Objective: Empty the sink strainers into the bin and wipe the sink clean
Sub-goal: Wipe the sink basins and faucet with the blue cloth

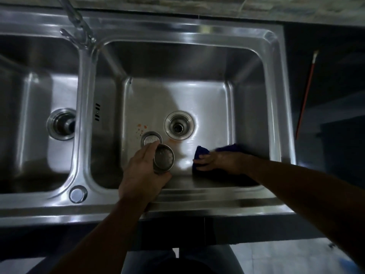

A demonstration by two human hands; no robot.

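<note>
A round stainless-steel strainer cup (164, 158) sits in the grip of the left hand (142, 173), fingers wrapped around its side above the near part of the right basin (246, 107); pale whitish bits lie inside it. Just beyond the fingertips a second round metal strainer (151, 137) rests on the basin floor, also holding pale specks. Orange spots (141, 128) stain the steel beside it. The open drain hole (179, 125) of this basin is bare. The right hand (215, 160) lies flat, fingers spread, pressing a dark blue cloth (201, 151) against the basin floor near the front wall. In the left basin (29, 99) a dark drain fitting (62, 123) is seated. A chrome tap (76, 18) rises behind the divider.
</note>
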